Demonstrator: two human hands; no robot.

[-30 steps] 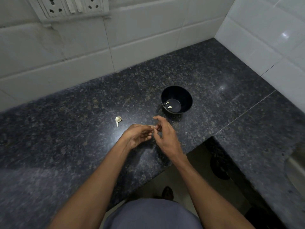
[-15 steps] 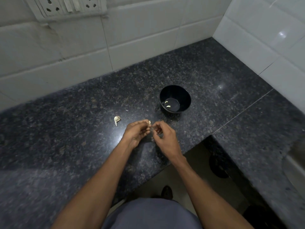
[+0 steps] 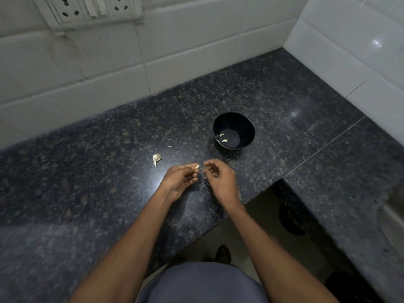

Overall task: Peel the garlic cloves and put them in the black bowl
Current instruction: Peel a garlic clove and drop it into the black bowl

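Note:
My left hand (image 3: 178, 181) pinches a small pale garlic clove (image 3: 197, 166) at its fingertips, just above the dark granite counter. My right hand (image 3: 219, 178) is beside it with fingers curled; a thin bit of skin seems to hang from its fingertips, too faint to be sure. The two hands are slightly apart. The black bowl (image 3: 247, 125) stands behind and to the right of my hands, with two peeled cloves (image 3: 223, 137) in its bottom. One unpeeled garlic clove (image 3: 156, 158) lies on the counter left of my hands.
The granite counter (image 3: 87, 182) runs to a white tiled wall (image 3: 175, 68) at the back and right. A socket panel (image 3: 91, 7) sits on the wall above. The counter's front edge drops to the floor near my right forearm; a second slab (image 3: 349, 193) joins on the right.
My hands have drawn slightly apart; the clove now shows at my left fingertips. The right hand has pulled away to the right.

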